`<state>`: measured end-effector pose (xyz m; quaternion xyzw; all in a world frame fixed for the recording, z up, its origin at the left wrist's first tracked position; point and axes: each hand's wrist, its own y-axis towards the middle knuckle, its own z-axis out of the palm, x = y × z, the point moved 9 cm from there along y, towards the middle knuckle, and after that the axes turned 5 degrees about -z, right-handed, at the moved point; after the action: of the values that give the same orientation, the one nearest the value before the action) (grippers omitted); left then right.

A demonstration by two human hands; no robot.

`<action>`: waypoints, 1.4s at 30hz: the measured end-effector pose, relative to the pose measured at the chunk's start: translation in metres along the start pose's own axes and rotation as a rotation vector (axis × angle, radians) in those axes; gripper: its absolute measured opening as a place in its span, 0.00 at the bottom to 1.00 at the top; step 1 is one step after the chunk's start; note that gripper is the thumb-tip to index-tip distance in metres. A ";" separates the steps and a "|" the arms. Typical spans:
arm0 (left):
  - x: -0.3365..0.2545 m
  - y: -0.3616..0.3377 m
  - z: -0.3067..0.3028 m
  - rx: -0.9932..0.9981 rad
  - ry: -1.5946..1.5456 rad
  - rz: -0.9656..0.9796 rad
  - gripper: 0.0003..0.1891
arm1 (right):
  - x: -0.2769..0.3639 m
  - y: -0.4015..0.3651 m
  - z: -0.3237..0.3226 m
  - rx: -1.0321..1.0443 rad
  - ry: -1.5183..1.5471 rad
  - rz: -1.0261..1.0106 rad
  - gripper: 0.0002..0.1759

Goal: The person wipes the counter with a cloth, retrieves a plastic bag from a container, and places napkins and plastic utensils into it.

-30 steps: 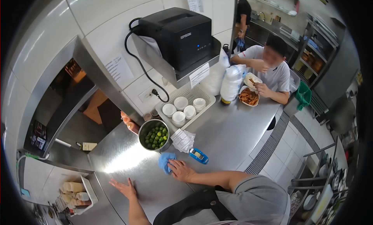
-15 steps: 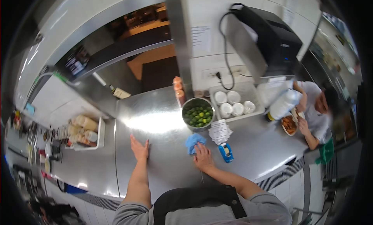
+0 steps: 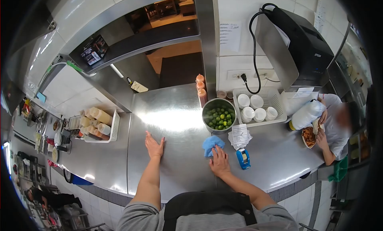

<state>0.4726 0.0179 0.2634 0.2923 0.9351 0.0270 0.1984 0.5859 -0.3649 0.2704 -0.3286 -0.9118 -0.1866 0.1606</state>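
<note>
My left hand (image 3: 154, 145) rests on the steel counter (image 3: 179, 167), fingers spread and thumb out, holding nothing. Its nearest neighbour is the bare metal around it. My right hand (image 3: 220, 163) lies palm down on the counter, with its fingertips touching the lower edge of a crumpled blue cloth (image 3: 212, 145). The fingers are stretched out, not wrapped round the cloth. Just right of that hand stands a blue tape dispenser (image 3: 243, 159). Behind it is a stack of white paper slips (image 3: 240, 137). A metal pot (image 3: 204, 123) of green limes (image 3: 219, 118) sits beyond the cloth.
Orange sauce bottles (image 3: 202, 96) stand behind the pot. A white basket (image 3: 275, 97) holds stacked white cups (image 3: 260, 114). A black printer (image 3: 305, 51) is mounted above. At right, a co-worker (image 3: 335, 139) handles food in a bowl (image 3: 308, 137). Another basket (image 3: 115, 125) of bottles is at left.
My view has turned slightly left, so the counter and its objects sit farther right in the picture. Both hands keep nearly the same places, the right one still at the cloth.
</note>
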 end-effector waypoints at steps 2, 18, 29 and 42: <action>0.001 0.001 0.003 -0.010 0.017 -0.006 0.59 | 0.000 0.000 0.000 -0.010 0.004 -0.015 0.37; -0.001 -0.001 0.005 -0.007 0.055 0.014 0.59 | 0.002 0.001 -0.004 0.006 0.017 -0.017 0.36; -0.006 -0.002 0.000 -0.063 0.105 0.030 0.59 | 0.003 0.003 -0.003 0.012 -0.005 -0.009 0.37; -0.001 0.002 0.005 -0.014 0.042 0.020 0.59 | 0.006 0.004 -0.010 -0.002 -0.014 -0.025 0.37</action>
<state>0.4763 0.0182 0.2598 0.2994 0.9360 0.0417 0.1806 0.5861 -0.3636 0.2824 -0.3184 -0.9168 -0.1873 0.1516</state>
